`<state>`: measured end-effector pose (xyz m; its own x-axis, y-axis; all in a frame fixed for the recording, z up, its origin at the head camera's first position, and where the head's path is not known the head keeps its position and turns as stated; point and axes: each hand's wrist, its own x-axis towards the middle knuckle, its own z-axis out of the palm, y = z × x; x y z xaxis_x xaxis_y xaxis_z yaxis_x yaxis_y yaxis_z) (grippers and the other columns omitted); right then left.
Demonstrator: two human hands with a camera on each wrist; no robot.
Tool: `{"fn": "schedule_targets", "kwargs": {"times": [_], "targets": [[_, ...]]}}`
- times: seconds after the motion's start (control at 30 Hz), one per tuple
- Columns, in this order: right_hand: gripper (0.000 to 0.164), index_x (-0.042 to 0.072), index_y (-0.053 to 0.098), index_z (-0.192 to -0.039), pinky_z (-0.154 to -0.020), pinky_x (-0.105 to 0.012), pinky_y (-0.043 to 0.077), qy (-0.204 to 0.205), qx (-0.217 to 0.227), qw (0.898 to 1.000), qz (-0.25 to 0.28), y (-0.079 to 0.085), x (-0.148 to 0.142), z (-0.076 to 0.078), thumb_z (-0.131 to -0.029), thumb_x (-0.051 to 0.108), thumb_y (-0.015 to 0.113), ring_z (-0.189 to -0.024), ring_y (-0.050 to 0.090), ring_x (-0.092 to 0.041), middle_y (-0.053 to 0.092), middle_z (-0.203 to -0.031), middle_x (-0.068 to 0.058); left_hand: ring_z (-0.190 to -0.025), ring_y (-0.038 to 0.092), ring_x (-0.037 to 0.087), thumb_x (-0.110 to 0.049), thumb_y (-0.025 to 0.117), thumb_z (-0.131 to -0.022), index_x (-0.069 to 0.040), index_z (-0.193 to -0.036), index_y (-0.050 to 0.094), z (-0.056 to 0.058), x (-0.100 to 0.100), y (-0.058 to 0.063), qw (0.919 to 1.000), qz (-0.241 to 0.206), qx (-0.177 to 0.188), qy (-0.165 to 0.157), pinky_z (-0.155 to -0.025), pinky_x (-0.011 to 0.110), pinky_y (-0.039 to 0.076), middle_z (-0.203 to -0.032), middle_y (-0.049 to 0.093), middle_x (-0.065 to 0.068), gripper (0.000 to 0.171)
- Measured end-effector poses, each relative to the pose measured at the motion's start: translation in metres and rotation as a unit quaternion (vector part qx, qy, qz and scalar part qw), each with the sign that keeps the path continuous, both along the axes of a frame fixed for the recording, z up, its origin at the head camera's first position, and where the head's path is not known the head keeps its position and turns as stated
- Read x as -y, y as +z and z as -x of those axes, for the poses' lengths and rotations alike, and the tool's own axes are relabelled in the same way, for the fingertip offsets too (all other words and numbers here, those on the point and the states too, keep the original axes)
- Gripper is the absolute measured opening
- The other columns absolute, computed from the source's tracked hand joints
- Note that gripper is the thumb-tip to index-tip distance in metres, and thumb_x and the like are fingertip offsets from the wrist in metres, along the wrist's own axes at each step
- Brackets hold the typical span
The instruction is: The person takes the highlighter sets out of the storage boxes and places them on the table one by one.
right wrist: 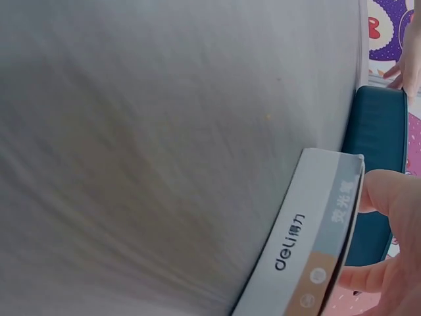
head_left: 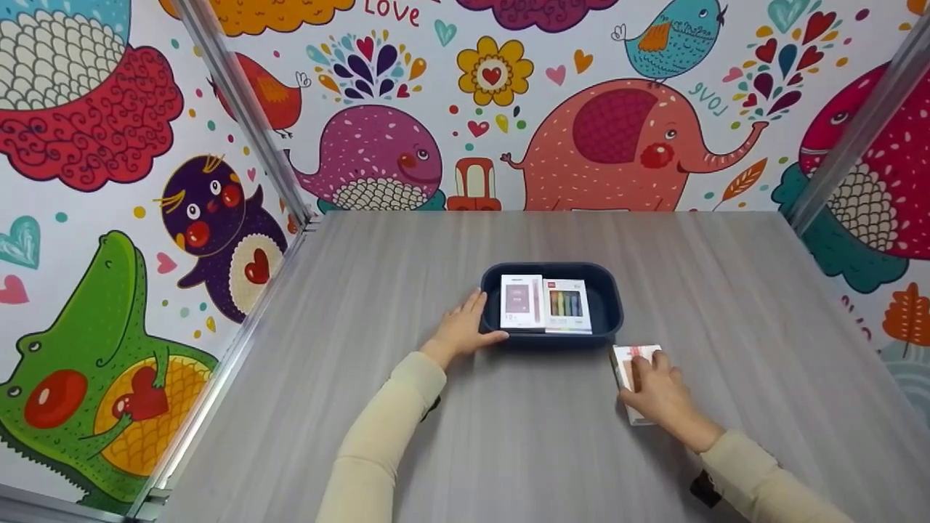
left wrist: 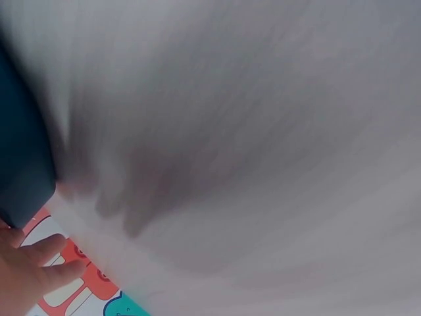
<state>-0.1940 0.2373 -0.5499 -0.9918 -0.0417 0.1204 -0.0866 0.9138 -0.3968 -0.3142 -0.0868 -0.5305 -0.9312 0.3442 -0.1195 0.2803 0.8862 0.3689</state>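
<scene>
Just off the bin's [head_left: 559, 341] near right corner, we saw the box [head_left: 630, 374], its printed face turned up. Its long axis ran near to far, roughly square to the bin's long side, one short end pointing at the bin's corner and the other back towards the person.

Our view put the right hand [head_left: 665, 396] over the box, on the side away from the bin's corner. Its thumb lay at the box's left edge and its bent fingers over the upper face, spread about as wide as the box and gripping it. At the bin's near left corner, the left hand [head_left: 461, 327] held nothing up: its straight, spread fingers touched the left wall and its thumb lay along the near rim.

Inside the bin we saw a lilac pack [head_left: 518, 303] to the left, and a stick pack [head_left: 568, 306] beside it.

Much of the box's upper face was hidden from us by the hand. The right wrist view cut the box off below; we read "deli" there but could not tell which side bore it. Whether the box touched the bin or was raised, we could not tell.
</scene>
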Motion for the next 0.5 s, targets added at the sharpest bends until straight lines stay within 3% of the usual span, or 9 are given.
{"fn": "schedule_targets", "kwargs": {"times": [0.5], "targets": [[0.054, -0.006, 0.051, -0.107, -0.055, -0.052, 0.043, 0.006, 0.004, 0.999, -0.032, 0.0017, 0.0017, -0.0044, -0.071, 0.03, 0.069, -0.07, 0.048, -0.046, 0.041, -0.1, -0.03, -0.129, 0.031, 0.042, -0.065, 0.051, -0.08, -0.007, -0.147, 0.016, 0.0011, -0.0002, 0.0008, 1.0, 0.004, -0.003, -0.007, -0.105, 0.054, 0.022, -0.153, 0.015, 0.009, 0.095]]}}
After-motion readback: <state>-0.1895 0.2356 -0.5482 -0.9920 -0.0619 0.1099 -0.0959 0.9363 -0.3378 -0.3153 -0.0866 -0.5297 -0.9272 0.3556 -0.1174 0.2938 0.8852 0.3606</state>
